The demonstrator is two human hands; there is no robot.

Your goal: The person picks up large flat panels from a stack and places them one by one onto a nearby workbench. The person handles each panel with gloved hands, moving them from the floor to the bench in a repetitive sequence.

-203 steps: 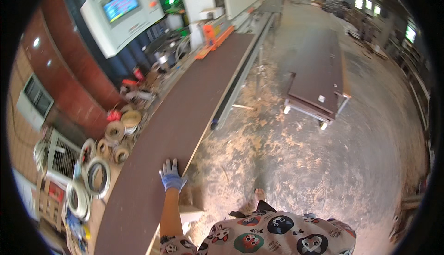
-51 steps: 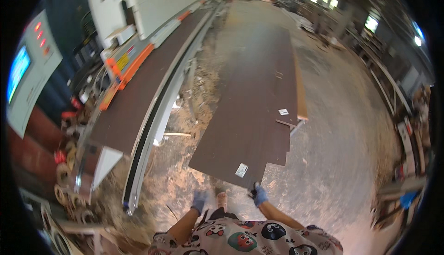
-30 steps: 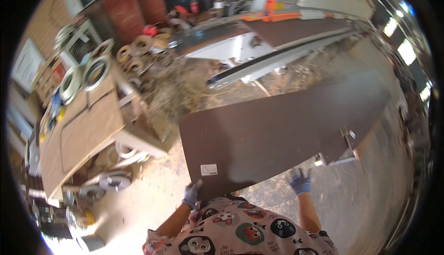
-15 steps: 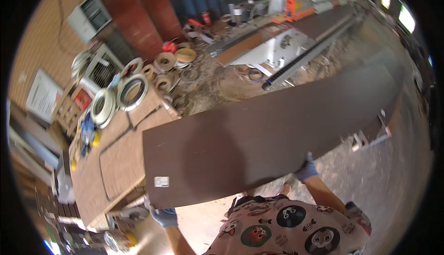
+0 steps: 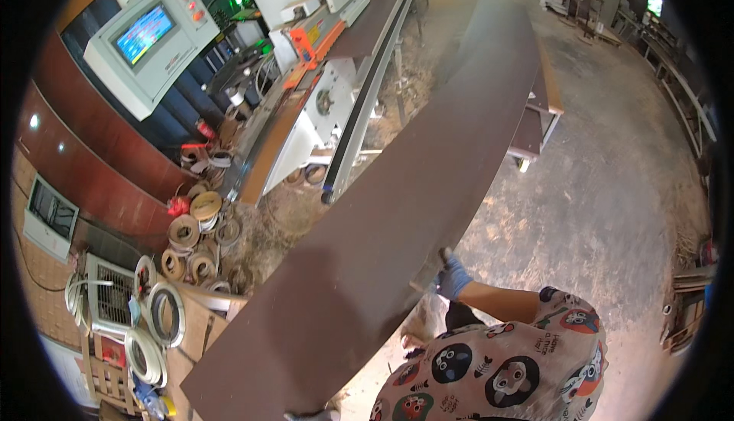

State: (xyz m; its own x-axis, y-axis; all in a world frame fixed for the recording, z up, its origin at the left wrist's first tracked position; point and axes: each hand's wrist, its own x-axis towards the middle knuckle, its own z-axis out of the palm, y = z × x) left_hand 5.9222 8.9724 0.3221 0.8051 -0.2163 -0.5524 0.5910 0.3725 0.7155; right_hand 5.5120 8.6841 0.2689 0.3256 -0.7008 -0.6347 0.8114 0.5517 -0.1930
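I carry a long dark brown board [image 5: 397, 192] that runs from the lower left up to the far right, over the sawdust floor. My right hand [image 5: 453, 277], in a blue glove, grips the board's right edge about a third of the way along. My left hand [image 5: 308, 415] shows only as a sliver of glove at the bottom rim, under the board's near end. The board hides most of that hand and its forearm. The board's far end reaches over a low stack of similar boards [image 5: 540, 108].
A long edge-banding machine [image 5: 344, 77] with an orange guard stands left of the board, with a control panel and screen [image 5: 149, 39] beside it. Several rolls of edge tape [image 5: 191, 230] lie on the floor at left. Metal racks [image 5: 673, 77] line the right side.
The board has swung from lying across my view to pointing lengthwise toward the far right. My view has turned back to the machine. Both hands have stayed on the board.
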